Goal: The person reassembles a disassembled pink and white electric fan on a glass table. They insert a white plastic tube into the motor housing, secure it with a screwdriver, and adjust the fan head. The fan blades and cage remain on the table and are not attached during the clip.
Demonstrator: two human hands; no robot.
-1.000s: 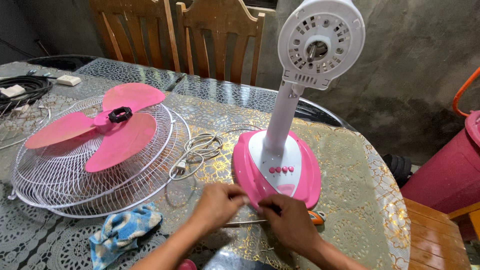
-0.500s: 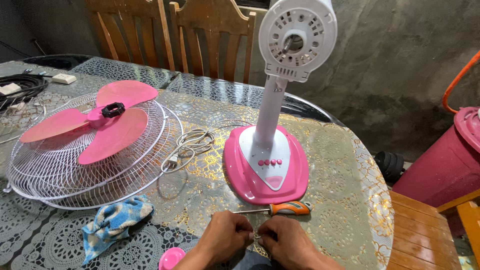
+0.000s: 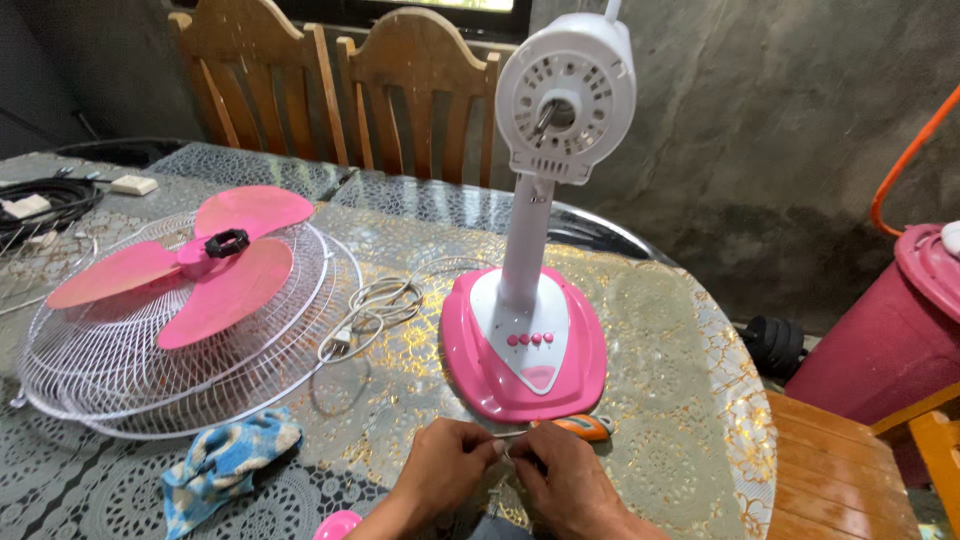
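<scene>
My left hand [image 3: 448,470] and my right hand [image 3: 562,482] meet fingertip to fingertip at the table's near edge. Together they pinch a small part that is too tiny to make out. Just beyond the fingers lies a screwdriver with an orange handle [image 3: 585,427], its shaft pointing at my fingertips. Behind it stands a pink and white fan base [image 3: 480,365] with a white stem and a bare white motor head [image 3: 565,100].
A pink fan blade [image 3: 190,275] rests on a white wire grille [image 3: 120,370] at the left. A coiled white cord [image 3: 378,300], a blue cloth [image 3: 225,462] and a pink round piece [image 3: 338,525] lie nearby. Wooden chairs [image 3: 420,100] stand behind, a pink bin [image 3: 895,340] at the right.
My hands left the front edge of the fan base and drew back toward me, uncovering the screwdriver. They now pinch together just in front of its shaft.
</scene>
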